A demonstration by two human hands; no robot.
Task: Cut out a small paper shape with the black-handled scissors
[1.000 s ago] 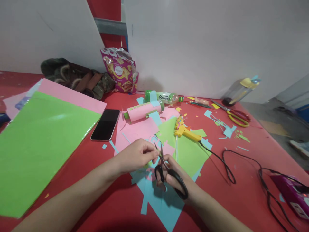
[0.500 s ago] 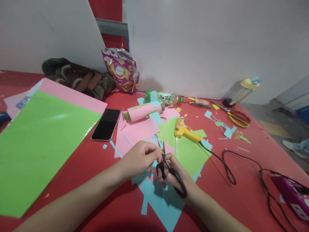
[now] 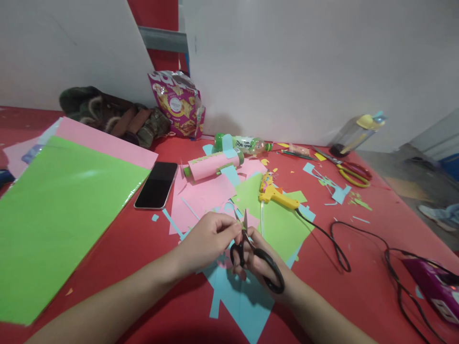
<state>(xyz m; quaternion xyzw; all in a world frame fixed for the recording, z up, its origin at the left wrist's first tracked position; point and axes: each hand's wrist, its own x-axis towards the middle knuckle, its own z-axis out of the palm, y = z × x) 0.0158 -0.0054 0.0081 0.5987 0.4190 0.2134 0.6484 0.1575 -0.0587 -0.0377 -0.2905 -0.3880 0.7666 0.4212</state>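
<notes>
My right hand (image 3: 263, 243) holds a pair of scissors (image 3: 245, 234) with black handles, its fingers in the loops. The blades point away from me and stand slightly apart. My left hand (image 3: 210, 239) is closed in a pinch right beside the blades; what its fingertips hold is too small to make out. Under both hands lie cut sheets of light blue paper (image 3: 244, 306), pink paper (image 3: 210, 193) and green paper (image 3: 283, 234). A yellow glue gun (image 3: 281, 197) rests on the green sheet, just beyond my right hand.
A phone (image 3: 157, 185) and large green sheets (image 3: 68, 215) lie left. Behind are a pink-wrapped roll (image 3: 214, 165), a green-capped bottle (image 3: 247, 144) and a snack bag (image 3: 178, 105). Yellow-and-red-handled scissors (image 3: 353, 174), a clear bottle (image 3: 355, 136) and a black cable (image 3: 385, 258) are right.
The scissors' blades have spread a little wider, and the larger handle loop has swung outward to the right with my right hand. My left hand keeps its pinch near the blades.
</notes>
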